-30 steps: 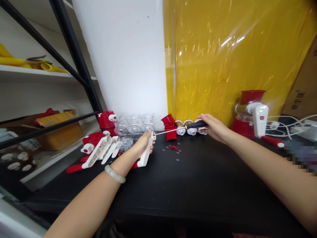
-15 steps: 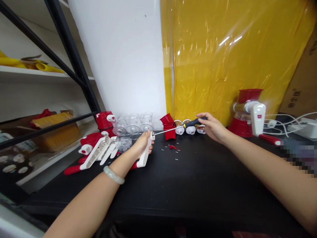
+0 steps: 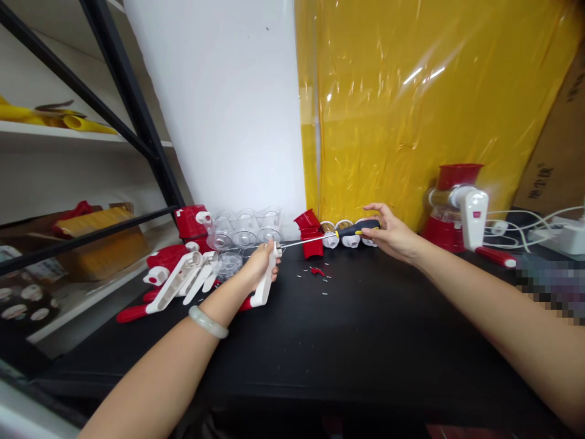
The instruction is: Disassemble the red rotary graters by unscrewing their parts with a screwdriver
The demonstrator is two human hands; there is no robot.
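Note:
My left hand [image 3: 261, 263] is closed round the upper part of a white crank handle [image 3: 264, 289] with a red grip, held tilted over the black table. With my right hand [image 3: 388, 230] I hold a screwdriver [image 3: 359, 228] by the end of its black and yellow handle, fingertips round it. The shaft runs left to the top end of the crank handle; whether its tip sits on a screw is too small to tell. On the table to the right of the crank handle lie a small red part [image 3: 317, 271] and several tiny screws [image 3: 325, 294].
White crank pieces [image 3: 171, 285] and red housings [image 3: 168, 259] lie at left. Clear plastic cups [image 3: 245, 227], a red chute [image 3: 311, 235] and grater drums [image 3: 329, 235] line the back. An assembled red and white grater [image 3: 450, 210] stands right, near white cables [image 3: 521, 228].
The screwdriver's handle has turned, showing more yellow on its side. My right-hand fingers have loosened and shifted on its end. The left hand still holds the crank handle in nearly the same place.

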